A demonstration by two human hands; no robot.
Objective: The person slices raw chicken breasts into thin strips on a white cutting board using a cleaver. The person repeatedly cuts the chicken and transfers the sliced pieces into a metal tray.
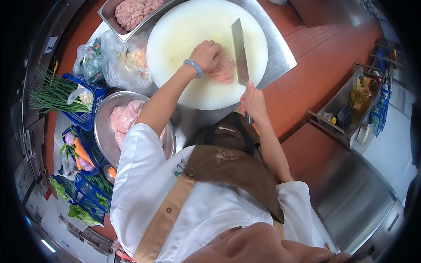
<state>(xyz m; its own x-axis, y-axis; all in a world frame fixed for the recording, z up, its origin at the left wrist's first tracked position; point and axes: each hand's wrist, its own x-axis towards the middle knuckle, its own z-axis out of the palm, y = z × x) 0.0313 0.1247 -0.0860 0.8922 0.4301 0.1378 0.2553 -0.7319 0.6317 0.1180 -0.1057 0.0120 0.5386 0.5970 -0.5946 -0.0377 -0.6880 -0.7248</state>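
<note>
My left hand [207,56], with a pale blue bangle at the wrist, rests on a piece of raw pale-pink meat [223,71] on the round white cutting board [184,29]. Its fingers are curled and partly hidden. My right hand [254,102] grips the handle of a cleaver [241,54], whose broad blade stands over the board just right of the meat. Blade and meat appear apart. Small cut pieces of raw meat [135,13] fill part of a steel pan [123,35] at the top left. Larger raw meat pieces [126,115] lie in a steel bowl [102,138] beside my left arm.
Plastic bags of food [126,67] lie left of the board. Blue baskets hold green onions [62,93], carrots [80,149] and leafy greens [82,215] further left. A steel container with bottles [360,93] stands at right, near a steel counter [342,180].
</note>
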